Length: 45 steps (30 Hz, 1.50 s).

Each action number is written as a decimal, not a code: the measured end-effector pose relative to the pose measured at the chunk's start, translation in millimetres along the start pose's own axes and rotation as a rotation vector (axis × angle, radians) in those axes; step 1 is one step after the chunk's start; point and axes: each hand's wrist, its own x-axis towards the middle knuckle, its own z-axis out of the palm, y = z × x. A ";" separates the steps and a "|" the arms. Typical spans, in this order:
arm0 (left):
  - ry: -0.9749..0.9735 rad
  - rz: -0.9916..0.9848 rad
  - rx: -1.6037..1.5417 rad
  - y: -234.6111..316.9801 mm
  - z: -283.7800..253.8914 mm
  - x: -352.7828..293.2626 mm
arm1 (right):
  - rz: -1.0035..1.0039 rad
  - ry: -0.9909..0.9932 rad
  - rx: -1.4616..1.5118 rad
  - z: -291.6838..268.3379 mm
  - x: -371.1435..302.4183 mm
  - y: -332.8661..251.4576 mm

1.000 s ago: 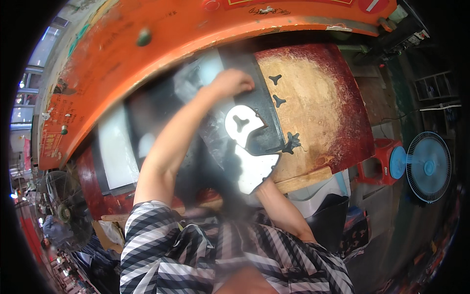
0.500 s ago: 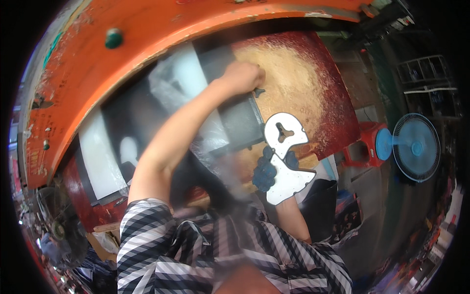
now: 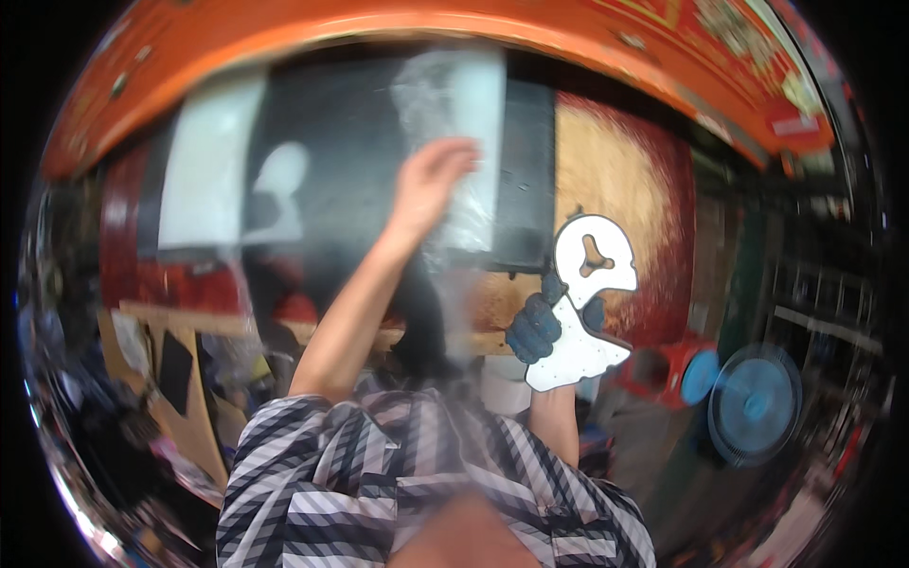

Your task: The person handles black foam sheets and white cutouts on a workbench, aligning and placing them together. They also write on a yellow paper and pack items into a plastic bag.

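My right hand (image 3: 536, 328), in a dark blue glove, grips a flat white panel (image 3: 595, 254) with a dark edge. The panel has a rounded head with a three-lobed cutout, a deep notch at its side and a wider foot. My bare left hand (image 3: 431, 187) hovers over a white strip (image 3: 481, 104) and crumpled clear plastic film (image 3: 426, 90). Its fingers are loosely apart and somewhat blurred, with nothing visible in them. Just above the panel's head, a small dark piece (image 3: 576, 210) lies on the dusty wooden surface (image 3: 606, 156).
Black sheeting (image 3: 350, 142) covers much of the bench, with another white strip (image 3: 213, 161) and a white rounded shape (image 3: 281, 185) at left. An orange beam (image 3: 379, 24) arches along the far side. A red stool (image 3: 653, 374) and blue fan (image 3: 755, 404) stand at right.
My left hand has come away from the dusty wood, leftward over the plastic film and white strip. The view has turned. My right hand still holds the white panel.
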 end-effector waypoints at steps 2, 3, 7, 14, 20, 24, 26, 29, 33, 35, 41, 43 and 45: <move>0.443 -0.006 0.035 14.3 -74.1 -38.6 | 0.096 0.019 -0.044 5.9 13.2 10.1; 0.564 0.003 -0.020 18.0 -106.1 -61.9 | 0.164 0.018 -0.076 9.2 19.7 18.2; 0.871 0.135 0.064 51.4 -262.2 -208.2 | 0.458 0.010 -0.071 17.7 47.0 99.7; 1.406 0.006 0.078 52.1 -411.1 -487.4 | 0.856 0.036 -0.143 29.1 66.3 364.8; 1.644 -0.113 0.193 55.9 -550.6 -713.2 | 1.102 0.115 -0.219 15.5 23.6 622.4; 1.668 -0.360 0.531 59.4 -632.8 -811.3 | 1.311 0.156 -0.500 -11.7 -2.9 754.2; 1.678 -0.492 0.639 63.6 -669.7 -846.2 | 1.417 0.268 -0.835 -23.0 -12.4 812.4; 1.679 -0.591 0.750 66.6 -708.4 -877.6 | 1.428 0.292 -1.213 -36.5 -12.7 871.7; 1.667 -0.617 0.896 56.0 -748.9 -894.4 | 1.462 0.273 -1.405 -55.4 18.0 918.0; 1.675 -0.636 1.063 48.3 -762.7 -898.0 | 1.329 0.049 -1.718 -71.4 45.7 952.4; 1.754 -0.687 1.341 40.0 -775.2 -890.5 | 1.086 -0.319 -2.015 -75.4 111.5 1047.1; 1.752 -0.735 1.410 43.6 -775.3 -884.4 | 1.079 -0.531 -2.103 -58.0 125.2 1069.9; 1.785 -0.706 1.386 47.6 -774.5 -879.7 | 1.008 -0.776 -2.415 -44.2 137.4 1090.9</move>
